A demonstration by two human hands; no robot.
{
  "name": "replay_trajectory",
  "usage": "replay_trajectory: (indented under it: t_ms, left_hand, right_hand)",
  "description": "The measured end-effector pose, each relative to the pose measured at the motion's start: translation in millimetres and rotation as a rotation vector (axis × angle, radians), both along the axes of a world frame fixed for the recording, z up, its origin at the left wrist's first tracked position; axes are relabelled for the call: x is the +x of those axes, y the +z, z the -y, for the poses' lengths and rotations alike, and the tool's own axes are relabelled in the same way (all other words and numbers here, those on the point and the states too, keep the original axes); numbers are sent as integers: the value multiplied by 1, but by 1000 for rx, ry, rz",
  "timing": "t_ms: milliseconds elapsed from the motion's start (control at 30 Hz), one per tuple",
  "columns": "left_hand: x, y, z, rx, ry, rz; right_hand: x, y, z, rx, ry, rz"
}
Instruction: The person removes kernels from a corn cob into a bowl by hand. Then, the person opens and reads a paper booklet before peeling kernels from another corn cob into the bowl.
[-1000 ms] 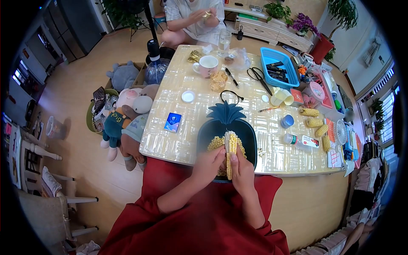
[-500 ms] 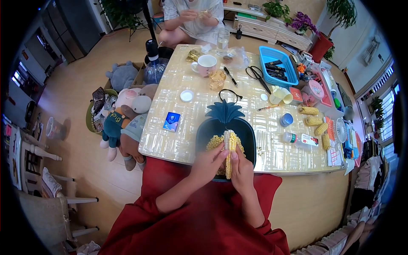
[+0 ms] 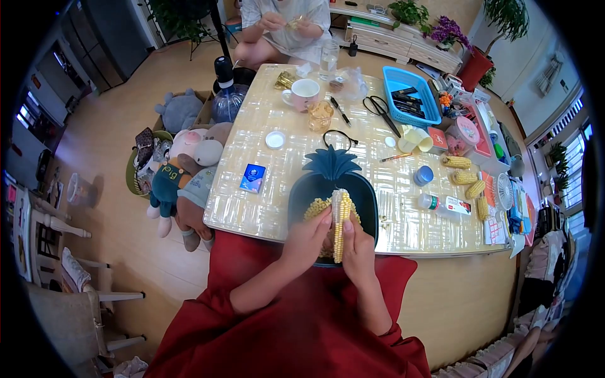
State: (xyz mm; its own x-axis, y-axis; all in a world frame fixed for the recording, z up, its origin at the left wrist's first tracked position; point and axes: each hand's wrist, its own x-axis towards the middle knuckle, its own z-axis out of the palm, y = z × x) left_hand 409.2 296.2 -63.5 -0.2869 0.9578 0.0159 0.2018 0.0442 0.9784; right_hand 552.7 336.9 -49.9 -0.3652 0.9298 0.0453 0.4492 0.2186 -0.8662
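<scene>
An ear of corn [image 3: 343, 222] stands nearly upright over a dark teal pineapple-shaped bowl [image 3: 372, 205]. Part of the ear is stripped to pale cob, while yellow kernels remain in rows along its right side. My left hand [image 3: 305, 239] grips it from the left, thumb pressed near its middle. From the right, my right hand [image 3: 358, 253] is wrapped round the lower part, thumb up along the rows. Loose kernels [image 3: 316, 208] lie in the bowl beneath, partly hidden by the hands and the ear.
Several corn ears [image 3: 464, 178] lie at the table's right, near a white-capped bottle [image 3: 441, 205] and a blue-lidded jar [image 3: 423, 176]. Scissors [image 3: 382, 115], a mug [image 3: 305, 94] and a blue basket [image 3: 413, 73] are farther back. Another person [image 3: 287, 28] sits across, handling something small.
The ear has turned slightly in my hands, showing more bare cob on its left. The view has shifted a little. The other person's hands have moved slightly.
</scene>
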Motion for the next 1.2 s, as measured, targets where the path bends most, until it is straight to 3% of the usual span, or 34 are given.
replay_trajectory:
  t_ms: [133,733,933,1033,1200]
  left_hand:
    - [2,18,2,-59,-43,6]
    - [5,1,0,22,56,-340]
    - [4,-2,1,40,75,-244]
    - [1,3,1,-72,50,-116]
    - [5,3,0,30,13,-156]
  right_hand:
    - [0,-2,-1,37,-9,-39]
    - [0,-10,0,144,-7,84]
    - [1,-9,-1,74,-12,36]
    - [2,-7,-1,59,-21,12]
    - [2,-7,-1,59,-36,-24]
